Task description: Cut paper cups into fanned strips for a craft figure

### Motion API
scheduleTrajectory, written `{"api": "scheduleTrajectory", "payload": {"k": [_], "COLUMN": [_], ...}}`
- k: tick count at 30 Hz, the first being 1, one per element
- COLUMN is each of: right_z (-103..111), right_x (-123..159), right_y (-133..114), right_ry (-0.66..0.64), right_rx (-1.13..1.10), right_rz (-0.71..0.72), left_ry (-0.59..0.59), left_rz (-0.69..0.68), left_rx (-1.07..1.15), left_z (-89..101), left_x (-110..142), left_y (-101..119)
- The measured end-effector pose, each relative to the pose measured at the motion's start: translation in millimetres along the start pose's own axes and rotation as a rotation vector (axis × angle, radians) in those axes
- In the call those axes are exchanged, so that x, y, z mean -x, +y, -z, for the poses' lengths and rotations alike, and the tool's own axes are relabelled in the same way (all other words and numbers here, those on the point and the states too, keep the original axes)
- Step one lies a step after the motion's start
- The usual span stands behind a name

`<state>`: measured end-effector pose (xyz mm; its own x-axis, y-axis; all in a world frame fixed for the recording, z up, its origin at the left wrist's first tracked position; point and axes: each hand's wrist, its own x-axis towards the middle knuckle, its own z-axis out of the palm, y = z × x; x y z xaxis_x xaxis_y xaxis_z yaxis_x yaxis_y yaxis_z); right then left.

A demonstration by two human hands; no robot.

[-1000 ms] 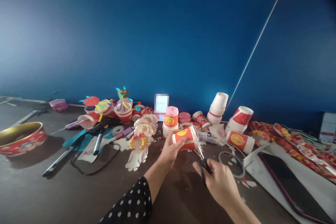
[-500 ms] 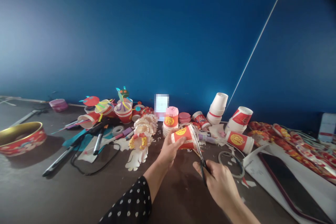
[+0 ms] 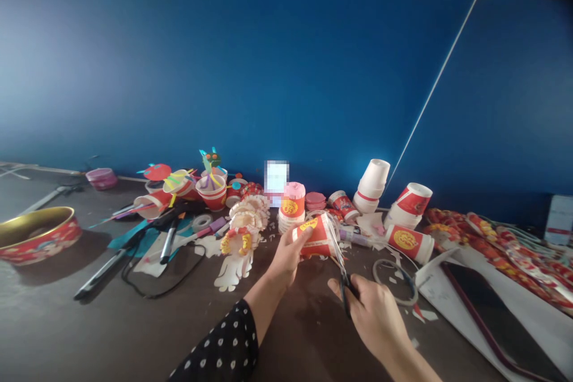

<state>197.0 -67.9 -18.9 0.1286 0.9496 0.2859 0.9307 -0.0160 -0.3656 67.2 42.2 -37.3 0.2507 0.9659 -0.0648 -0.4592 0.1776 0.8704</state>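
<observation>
My left hand grips a red and white paper cup with a yellow emblem, tilted on its side with the rim to the right. Closed round the dark handles of a pair of scissors is my right hand. The metal blades reach up to the cup's rim; whether they are cutting into it I cannot tell. Just behind the held cup stands a stack of cups with something pink on top. White paper cut-outs lie left of my left hand.
A phone rests on white paper at the right, near a coiled cable. Stacked white cups stand behind. A round gold-lined tin, a black pen-like stick and decorated cups are at the left. A blue panel rises behind.
The held cup has turned slightly and its rim shows a little more. Both hands keep their hold, and the scissors stay at the rim. The view has shifted very slightly.
</observation>
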Motion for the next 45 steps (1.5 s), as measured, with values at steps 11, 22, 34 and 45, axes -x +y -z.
{"api": "scheduleTrajectory", "payload": {"k": [11, 22, 34, 45], "right_z": [-2.4, -2.8, 1.2, -1.3], "right_x": [-1.9, -2.4, -1.6, -0.5], "right_y": [1.0, 3.0, -2.3, -0.8], "right_ry": [-0.025, 0.012, -0.048, -0.032], "right_rx": [-0.018, -0.066, -0.114, -0.108], "right_rz": [-0.064, -0.07, -0.13, -0.061], "left_ry": [-0.036, -0.123, -0.092, -0.092], "left_rz": [-0.04, -0.059, -0.064, -0.07], "left_rx": [0.043, 0.028, 0.066, 0.059], "left_z": [-4.2, -5.8, -5.7, -4.2], "left_x": [2.5, 6.2, 5.4, 4.7], "left_y": [-0.2, -1.9, -0.8, 1.2]}}
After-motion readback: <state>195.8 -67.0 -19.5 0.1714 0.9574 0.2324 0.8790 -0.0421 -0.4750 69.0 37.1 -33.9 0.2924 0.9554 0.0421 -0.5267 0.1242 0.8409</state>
